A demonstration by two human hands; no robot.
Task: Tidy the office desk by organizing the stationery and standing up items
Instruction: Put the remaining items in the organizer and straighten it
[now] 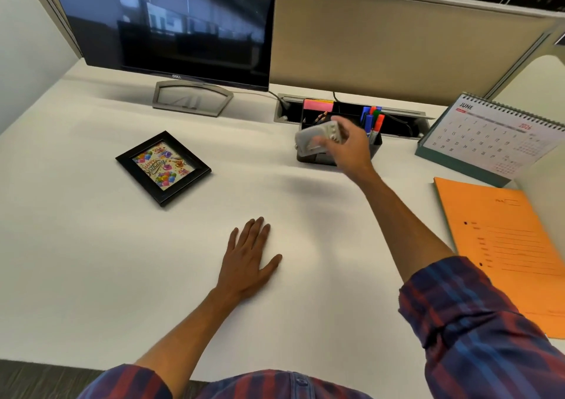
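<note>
**Right hand carries a grey item over the desk organizer**

The picture frame (163, 168) lies flat, face up, on the left part of the desk (91, 261), turned at an angle to the desk edge and well apart from both hands. It is not yet stood up.

The left hand (249, 259) rests palm down on the bare desk near the centre, fingers spread and holding nothing. Of the two hands it is the nearer to the frame, which lies up and to its left.

The right hand (347, 146) is closed around a grey item (316, 137), probably a stapler; motion blur prevents a firm identification. The item's long axis tilts upward toward the right. It sits directly in front of and above the black organizer (315, 157), which already holds markers (374, 120) and sticky notes (318, 105). The free compartment appears to lie just below the item.

A calendar (492, 135) stands upright at the far right, above an orange folder (501, 245).
</note>
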